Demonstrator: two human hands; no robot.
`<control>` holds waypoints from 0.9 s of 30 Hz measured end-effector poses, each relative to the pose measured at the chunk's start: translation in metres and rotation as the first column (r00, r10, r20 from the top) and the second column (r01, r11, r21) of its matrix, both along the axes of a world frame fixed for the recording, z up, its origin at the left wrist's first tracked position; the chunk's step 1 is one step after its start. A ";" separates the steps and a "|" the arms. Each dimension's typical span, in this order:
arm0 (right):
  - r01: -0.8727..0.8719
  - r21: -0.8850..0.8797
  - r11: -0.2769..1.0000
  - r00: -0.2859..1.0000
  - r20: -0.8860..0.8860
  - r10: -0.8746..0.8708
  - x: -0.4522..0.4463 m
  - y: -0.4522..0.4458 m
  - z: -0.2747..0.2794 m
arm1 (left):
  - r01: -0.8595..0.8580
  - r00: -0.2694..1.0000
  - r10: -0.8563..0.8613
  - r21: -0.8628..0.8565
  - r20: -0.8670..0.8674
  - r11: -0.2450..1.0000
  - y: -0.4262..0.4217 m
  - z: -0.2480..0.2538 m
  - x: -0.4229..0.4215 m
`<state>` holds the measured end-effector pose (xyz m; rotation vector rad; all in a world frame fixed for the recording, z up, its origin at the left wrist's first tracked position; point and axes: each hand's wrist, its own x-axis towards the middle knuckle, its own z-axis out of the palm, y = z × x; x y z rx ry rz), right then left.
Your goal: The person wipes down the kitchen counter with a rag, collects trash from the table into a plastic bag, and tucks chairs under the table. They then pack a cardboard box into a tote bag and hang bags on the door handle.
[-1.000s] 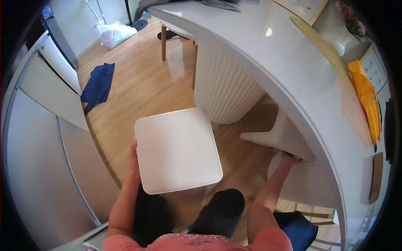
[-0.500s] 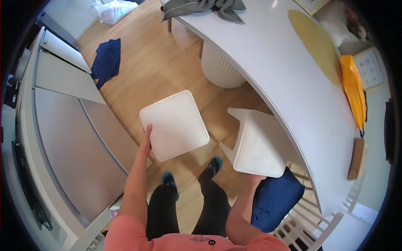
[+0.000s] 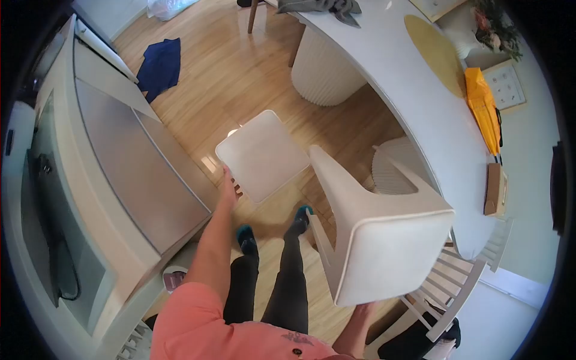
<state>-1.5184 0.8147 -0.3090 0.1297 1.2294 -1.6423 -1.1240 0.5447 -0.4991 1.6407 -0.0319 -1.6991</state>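
Observation:
Two white square-topped stools are in the head view. The left stool (image 3: 264,157) stands before my feet, its legs mostly hidden below the seat. My left hand (image 3: 230,188) is at its near-left edge with fingers apart, and the thumb no longer lies over the top. At the right, the second stool (image 3: 393,255) is tilted and raised close to the camera, two of its wide legs pointing away from me. My right hand (image 3: 363,311) holds the near edge of its seat, with the fingers mostly hidden underneath.
A curved white table (image 3: 414,102) on ribbed white pedestals (image 3: 327,69) borders the right. Cabinets (image 3: 129,162) line the left. A slatted chair (image 3: 459,288) is at lower right. Dark blue cloth (image 3: 161,67) lies on the floor; an orange umbrella (image 3: 482,108) rests on the table.
The right stool has risen nearer to the camera with my right hand. The left stool sits lower, and my left thumb has come off its top. My view has shifted.

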 end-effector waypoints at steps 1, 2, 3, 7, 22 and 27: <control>-0.041 0.038 0.998 0.999 -0.021 0.042 0.000 0.004 0.017 | -0.017 1.000 0.017 -0.008 -0.011 1.000 0.006 0.004 0.001; -0.075 0.070 0.995 0.996 -0.035 0.078 0.001 0.005 0.035 | -0.034 0.999 0.034 -0.016 -0.022 0.999 0.013 0.007 0.000; -0.100 0.091 0.991 0.994 -0.044 0.105 0.003 0.004 0.049 | -0.050 0.998 0.049 -0.024 -0.033 0.998 0.021 0.007 -0.001; -0.125 0.066 0.990 0.989 -0.072 0.129 0.035 -0.037 0.073 | -0.041 0.994 0.038 -0.020 -0.104 0.999 0.054 0.010 -0.004; -0.129 -0.370 0.920 0.960 0.184 0.209 0.233 -0.265 0.088 | -0.201 0.978 0.181 -0.232 -0.105 0.952 0.100 0.115 0.013; -0.136 -0.378 0.916 0.934 0.258 0.246 0.258 -0.268 0.016 | -0.194 0.980 0.176 -0.276 -0.090 0.941 0.114 0.092 0.020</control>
